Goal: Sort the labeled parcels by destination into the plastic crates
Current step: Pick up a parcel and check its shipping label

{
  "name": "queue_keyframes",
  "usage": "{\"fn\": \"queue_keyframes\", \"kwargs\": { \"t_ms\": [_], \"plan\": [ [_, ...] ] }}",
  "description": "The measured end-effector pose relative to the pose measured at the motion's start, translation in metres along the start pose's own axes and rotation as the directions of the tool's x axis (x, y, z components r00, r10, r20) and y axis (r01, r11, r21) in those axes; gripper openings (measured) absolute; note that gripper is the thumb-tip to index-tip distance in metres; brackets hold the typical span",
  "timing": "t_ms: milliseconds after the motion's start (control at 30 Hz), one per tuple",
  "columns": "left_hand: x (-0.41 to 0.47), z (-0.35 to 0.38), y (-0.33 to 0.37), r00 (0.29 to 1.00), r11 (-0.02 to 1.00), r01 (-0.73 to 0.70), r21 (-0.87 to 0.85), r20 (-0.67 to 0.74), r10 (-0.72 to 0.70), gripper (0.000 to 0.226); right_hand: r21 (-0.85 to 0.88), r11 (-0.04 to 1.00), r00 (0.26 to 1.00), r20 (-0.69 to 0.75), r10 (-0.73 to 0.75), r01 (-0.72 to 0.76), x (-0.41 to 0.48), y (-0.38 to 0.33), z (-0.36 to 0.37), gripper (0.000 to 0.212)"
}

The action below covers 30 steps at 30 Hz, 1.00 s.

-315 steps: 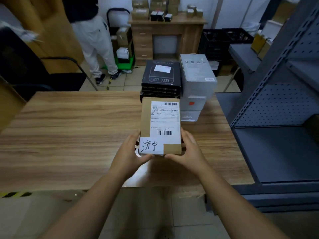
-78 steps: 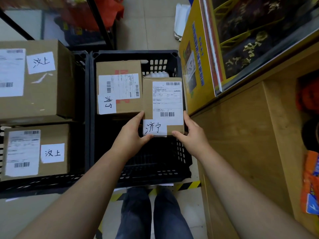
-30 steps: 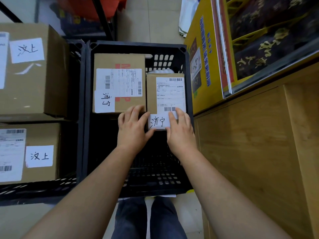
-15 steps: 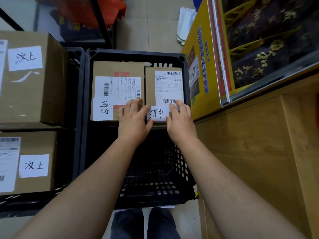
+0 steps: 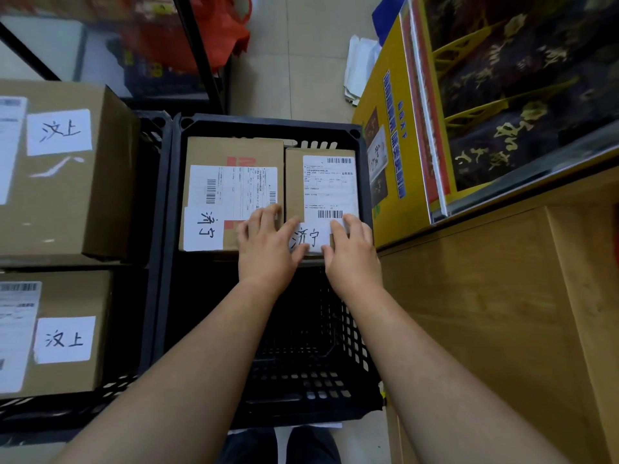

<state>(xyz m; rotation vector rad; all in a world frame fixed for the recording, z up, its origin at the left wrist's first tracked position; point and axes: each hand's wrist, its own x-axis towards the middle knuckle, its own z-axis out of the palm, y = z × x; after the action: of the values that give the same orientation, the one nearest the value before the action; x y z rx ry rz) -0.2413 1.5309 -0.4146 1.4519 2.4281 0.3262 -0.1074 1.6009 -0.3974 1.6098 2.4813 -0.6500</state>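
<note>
A narrow brown parcel [image 5: 321, 192] with a shipping label and a handwritten white tag lies at the far right of the black plastic crate [image 5: 268, 123]. Beside it on the left lies a wider parcel [image 5: 231, 189] with the same handwritten tag. My left hand [image 5: 266, 246] rests flat with straight fingers across the near edges of both parcels. My right hand [image 5: 351, 252] lies flat on the narrow parcel's near right corner, partly covering its tag. Neither hand grips anything.
A second black crate [image 5: 147, 296] on the left holds two larger boxes [image 5: 63, 169] [image 5: 57, 333] tagged with a different destination. A yellow display stand [image 5: 412, 128] and a wooden counter [image 5: 485, 313] flank the right side. The near half of the right crate holds nothing.
Since ten seconds ago I carried the narrow parcel from the table to the crate and set it beside the wider one. In the last half second my hands have barely moved on it.
</note>
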Motion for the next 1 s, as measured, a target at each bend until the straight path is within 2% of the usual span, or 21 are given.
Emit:
{"fn": "queue_keyframes", "kwargs": {
  "t_ms": [100,200,333,433,533,700,867,1000],
  "plan": [
    [-0.001,-0.006,0.001,0.999,1.0,-0.004,0.022,0.04,0.003,0.051,-0.01,1.0,1.0,0.03,0.007,-0.006,0.002,-0.003,-0.009,0.051],
    [-0.013,-0.031,-0.001,0.998,0.995,0.019,-0.096,0.058,-0.013,0.051,0.049,0.999,0.999,0.05,0.001,-0.003,-0.008,-0.006,-0.035,0.059],
    [-0.05,-0.099,-0.014,0.998,0.978,-0.039,-0.205,0.038,0.048,0.052,0.102,0.988,0.993,0.002,-0.118,0.117,-0.051,-0.017,-0.081,0.061],
    [-0.09,-0.16,-0.016,1.0,0.976,0.003,-0.219,0.026,0.003,0.054,0.124,0.968,0.972,0.054,-0.227,0.219,-0.098,-0.036,-0.114,0.062],
    [-0.136,-0.213,-0.014,0.999,0.975,-0.04,-0.219,-0.001,0.041,0.055,0.146,0.942,0.946,0.07,-0.316,0.304,-0.14,-0.058,-0.145,0.066],
    [-0.184,-0.298,-0.006,0.995,0.982,-0.082,-0.169,-0.066,0.072,0.054,0.218,0.901,0.926,-0.076,-0.369,0.376,-0.183,-0.096,-0.211,0.065],
    [-0.199,-0.373,0.018,0.973,0.968,-0.206,-0.146,-0.132,0.187,0.057,0.24,0.868,0.897,-0.2,-0.394,0.435,-0.219,-0.115,-0.276,0.063],
    [-0.194,-0.408,0.032,0.929,0.927,-0.348,-0.143,-0.189,0.319,0.064,0.213,0.878,0.877,-0.332,-0.348,0.429,-0.245,-0.117,-0.313,0.062]
  ]
}}
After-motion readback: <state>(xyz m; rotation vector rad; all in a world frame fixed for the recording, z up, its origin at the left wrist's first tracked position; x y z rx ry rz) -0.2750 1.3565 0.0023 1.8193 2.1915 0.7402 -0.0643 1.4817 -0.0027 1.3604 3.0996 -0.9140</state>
